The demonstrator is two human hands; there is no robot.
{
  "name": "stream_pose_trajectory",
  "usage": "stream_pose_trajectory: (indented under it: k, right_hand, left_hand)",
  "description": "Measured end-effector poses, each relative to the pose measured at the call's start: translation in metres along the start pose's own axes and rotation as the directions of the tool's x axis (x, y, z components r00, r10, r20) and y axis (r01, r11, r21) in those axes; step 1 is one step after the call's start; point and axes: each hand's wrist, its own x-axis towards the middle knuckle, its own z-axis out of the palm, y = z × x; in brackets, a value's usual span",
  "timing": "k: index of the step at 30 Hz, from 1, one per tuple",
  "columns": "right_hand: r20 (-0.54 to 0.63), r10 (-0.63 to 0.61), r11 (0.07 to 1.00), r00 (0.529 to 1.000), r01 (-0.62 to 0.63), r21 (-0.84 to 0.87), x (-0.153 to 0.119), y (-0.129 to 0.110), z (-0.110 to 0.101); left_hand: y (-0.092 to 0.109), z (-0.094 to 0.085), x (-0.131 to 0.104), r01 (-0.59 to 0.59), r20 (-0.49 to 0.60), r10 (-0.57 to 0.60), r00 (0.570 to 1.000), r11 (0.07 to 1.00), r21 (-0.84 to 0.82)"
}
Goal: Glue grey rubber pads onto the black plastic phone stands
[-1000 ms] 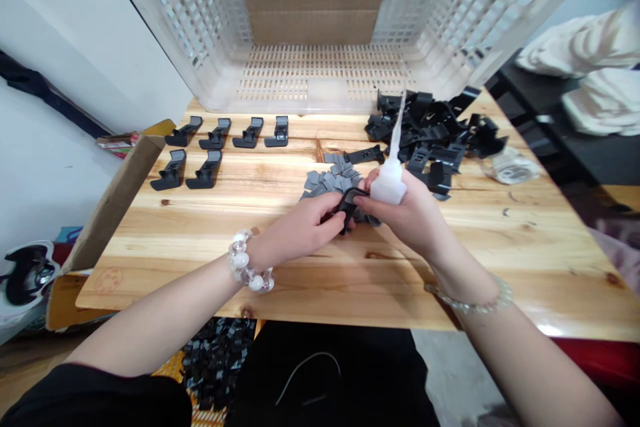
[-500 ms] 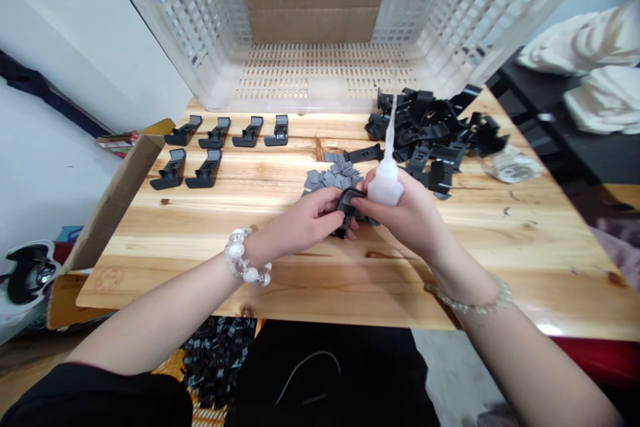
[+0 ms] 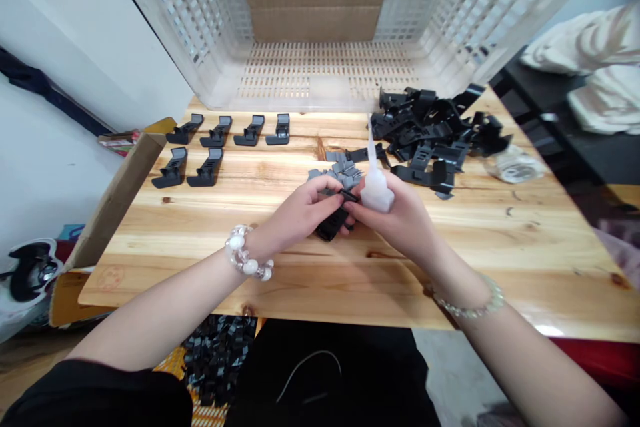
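Observation:
My left hand (image 3: 305,213) is closed on a black plastic part (image 3: 330,223) above the middle of the wooden table. My right hand (image 3: 403,217) holds a white squeeze bottle (image 3: 377,192), its thin nozzle pointing up and away, while its fingertips touch the top edge of the same black part. Just behind the hands lies a pile of small grey pieces (image 3: 343,170), partly hidden by them. Several finished-looking black parts with grey tops (image 3: 205,169) stand in two rows at the left. A heap of black parts (image 3: 430,123) is at the back right.
A white plastic basket (image 3: 330,93) with cardboard inside stands at the table's (image 3: 200,220) back edge. A roll of clear tape (image 3: 517,165) lies right of the heap. Below the left front edge is a container of small black pieces (image 3: 220,353). A cardboard box (image 3: 117,193) stands at left.
The black part has turned in my hands, and its lower end now points more to the left. My right hand has moved slightly left, with the bottle's nozzle tilting left and lower.

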Motion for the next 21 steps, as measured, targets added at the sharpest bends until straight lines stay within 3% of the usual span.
stream_pose_trajectory:
  k: [6,15,21]
  right_hand:
    - [-0.015,-0.015,0.998,1.000,0.016,0.063,0.001,0.000,-0.004]
    - [-0.203,0.074,0.990,0.976,-0.048,0.133,0.002,-0.007,-0.012]
    - [-0.205,0.083,0.989,0.975,-0.056,0.135,0.002,-0.006,-0.011]
  left_hand:
    - [0.005,0.002,-0.002,0.020,-0.025,-0.021,0.999,1.000,-0.001]
    - [0.005,0.001,-0.003,0.048,-0.070,-0.047,0.996,0.999,0.020]
    - [0.004,0.000,-0.003,0.041,-0.078,-0.039,0.996,0.999,0.021]
